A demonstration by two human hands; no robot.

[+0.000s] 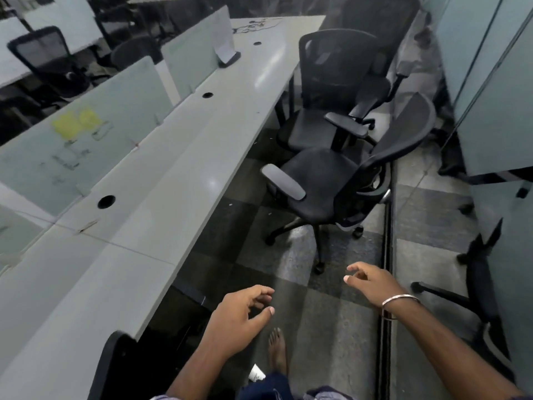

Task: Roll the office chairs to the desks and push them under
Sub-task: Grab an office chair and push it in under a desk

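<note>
A long grey desk (173, 174) runs from lower left to upper middle. Two black office chairs stand in the aisle to its right. The nearer chair (326, 180) faces the desk with its mesh back toward the right. The farther chair (323, 125) stands just behind it, close to the desk edge. A third chair back (377, 15) shows further off. My left hand (239, 316) and my right hand (369, 281) reach forward over the floor, fingers loosely curled and holding nothing, both well short of the nearer chair.
Frosted partition panels (86, 134) line the desk's far side. A black chair back (112, 368) pokes out at the desk's near end. At right, grey partitions (496, 111) and another chair's base (476, 301) narrow the aisle. My bare foot (278, 350) stands on the tiled floor.
</note>
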